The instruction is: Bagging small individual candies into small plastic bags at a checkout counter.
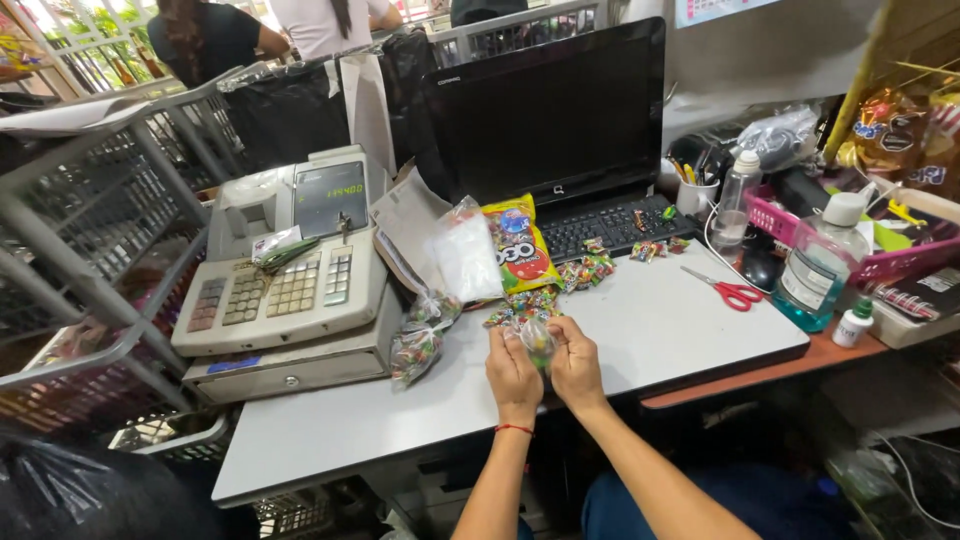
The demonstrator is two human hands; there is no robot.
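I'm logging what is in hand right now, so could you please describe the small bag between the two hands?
The small bag is clear thin plastic, filled with tiny, colourful wrapped candies. It is pinched between the left hand and the right hand, held just above the grey table, close to loose candies. Whether its top is tied or open cannot be made out.

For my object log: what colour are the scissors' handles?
Red, seen in the head view: the scissors lie on the table.

Grey desk (680,330) carries a cash register (285,285). Behind the register: wire racks (100,210), a railing (520,25), daylight. Right of it, a pale wall (760,55).
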